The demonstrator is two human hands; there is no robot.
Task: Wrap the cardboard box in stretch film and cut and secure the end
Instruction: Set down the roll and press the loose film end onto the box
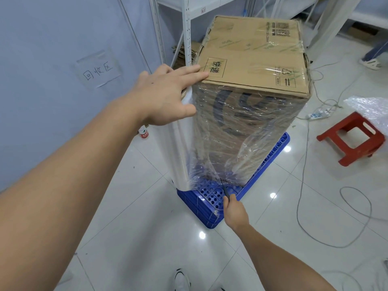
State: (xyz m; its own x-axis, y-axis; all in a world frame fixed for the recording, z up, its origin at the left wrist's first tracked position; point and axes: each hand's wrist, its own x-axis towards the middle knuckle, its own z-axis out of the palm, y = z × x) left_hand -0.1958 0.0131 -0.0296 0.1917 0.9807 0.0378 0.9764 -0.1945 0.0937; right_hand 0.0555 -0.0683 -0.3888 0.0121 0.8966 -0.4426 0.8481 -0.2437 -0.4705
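Left hand (165, 95) steadies film roll (180, 143) (upright) — right hand (234, 211) grips blade (225, 191).

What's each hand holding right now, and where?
Right hand grips a thin dark cutting tool by its lower end. Left hand holds nothing; it rests on the film roll, fingers straight.

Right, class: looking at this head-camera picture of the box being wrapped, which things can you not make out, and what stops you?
- Head view: the tool's blade in the right hand is too thin, lost in bunched stretch film.
- The far sides of the cardboard box are hidden by the box itself.
- The film roll top is covered by the left hand.
- The small bottle label is too small.
- The person at the right edge is cut off.
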